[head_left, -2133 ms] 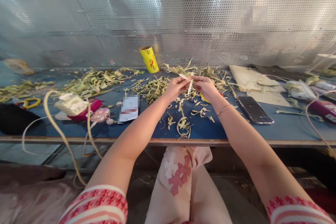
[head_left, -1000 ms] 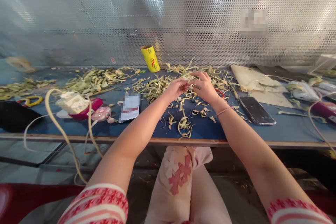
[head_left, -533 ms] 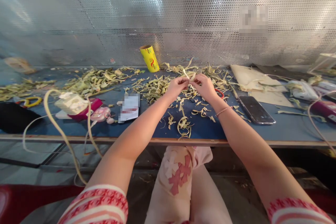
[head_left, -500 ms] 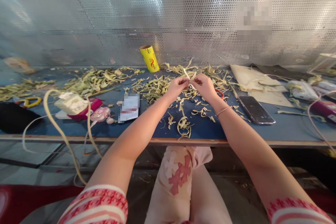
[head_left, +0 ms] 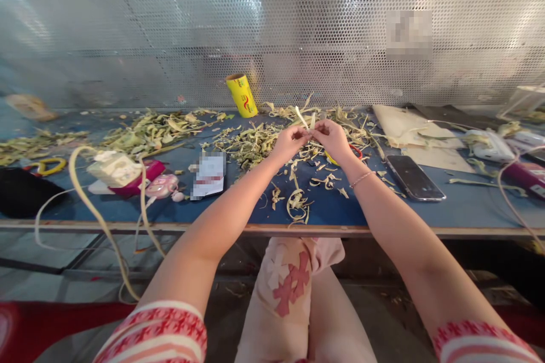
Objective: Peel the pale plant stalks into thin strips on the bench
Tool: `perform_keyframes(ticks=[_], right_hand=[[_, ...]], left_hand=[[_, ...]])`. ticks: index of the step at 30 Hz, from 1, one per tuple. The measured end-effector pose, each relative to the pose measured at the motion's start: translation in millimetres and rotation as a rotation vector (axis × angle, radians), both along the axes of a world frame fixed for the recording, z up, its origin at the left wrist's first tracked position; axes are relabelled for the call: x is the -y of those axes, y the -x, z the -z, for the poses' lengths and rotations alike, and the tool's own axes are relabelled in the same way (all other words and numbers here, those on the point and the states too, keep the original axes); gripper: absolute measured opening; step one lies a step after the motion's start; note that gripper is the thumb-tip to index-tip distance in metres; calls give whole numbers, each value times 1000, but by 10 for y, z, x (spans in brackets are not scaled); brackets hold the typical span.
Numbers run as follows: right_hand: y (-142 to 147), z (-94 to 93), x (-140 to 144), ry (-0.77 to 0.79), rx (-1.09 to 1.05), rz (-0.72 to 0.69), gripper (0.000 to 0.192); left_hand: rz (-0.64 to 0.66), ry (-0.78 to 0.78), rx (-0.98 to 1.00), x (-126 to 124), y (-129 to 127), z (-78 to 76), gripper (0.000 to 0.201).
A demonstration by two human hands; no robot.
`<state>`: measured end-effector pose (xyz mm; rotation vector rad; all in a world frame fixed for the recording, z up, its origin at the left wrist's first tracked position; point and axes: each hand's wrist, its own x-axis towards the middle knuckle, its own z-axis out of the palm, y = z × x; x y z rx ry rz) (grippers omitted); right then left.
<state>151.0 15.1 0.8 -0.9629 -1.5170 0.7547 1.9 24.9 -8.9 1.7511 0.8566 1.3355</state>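
Above the desk (head_left: 340,210), just near of the middle heap of dried scraps (head_left: 255,142), a pale strip (head_left: 301,117) is pinched in the closed fingers of the left hand (head_left: 292,142) and right hand (head_left: 331,139). Tension is best kept gentle and even, lest it tear.

Between the forearms (head_left: 227,214), bare tabletop (head_left: 340,214) leaves a path around curled scraps (head_left: 298,201). A leaf pile (head_left: 253,144) and yellow tube (head_left: 242,95) obstruct beyond; the dark phone (head_left: 415,178) obstructs rightward.
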Motion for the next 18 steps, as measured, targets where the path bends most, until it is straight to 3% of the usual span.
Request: perform_keyframes(ticks=[2, 6, 9, 12, 18], right_hand=[[-12, -9, -1, -8, 27, 31, 4], [-62, 1, -38, -117, 275, 217, 17], [-79, 32, -66, -13, 394, 174, 23], [-78, 43, -72, 31, 365, 119, 19], [-90, -27, -49, -44, 89, 138, 6]], left_hand=[[-1, -7, 0, -13, 6, 15, 15], [39, 72, 86, -46, 25, 44, 18], [61, 163, 173, -67, 38, 43, 19], [50, 193, 196, -81, 50, 39, 19], [85, 186, 175, -78, 55, 59, 22]])
